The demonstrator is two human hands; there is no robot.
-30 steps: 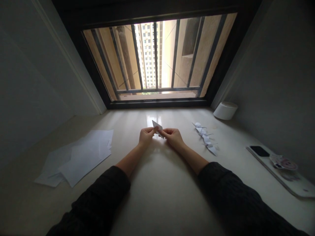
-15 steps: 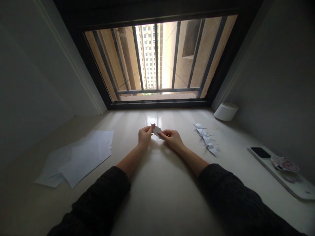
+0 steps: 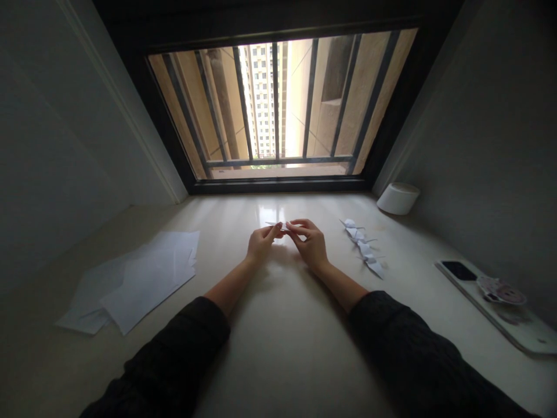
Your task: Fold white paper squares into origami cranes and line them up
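Note:
Between my two hands is a small piece of folded white paper (image 3: pixel 284 226), held just above the sill. My left hand (image 3: pixel 261 241) pinches it between thumb and fingers, and a thin pointed end sticks out to the left. On the other side, my right hand (image 3: pixel 310 241) grips the paper with thumb and fingertips. Much of the paper is hidden behind the fingers. To the right lies a row of several small folded paper figures (image 3: pixel 363 247) with thin points; they look like origami cranes.
Loose white paper sheets (image 3: pixel 148 273) overlap on the left of the pale sill (image 3: pixel 278 348). A white, slanted cylindrical object (image 3: pixel 398 198) stands in the back right corner. A phone (image 3: pixel 500 313) with a round grip lies at the right. Ahead is a barred window (image 3: pixel 278 104).
The folded paper has turned from showing a broad face to a thin, nearly edge-on shape. My hands have come closer together, and the right hand's fingers have shifted on the paper.

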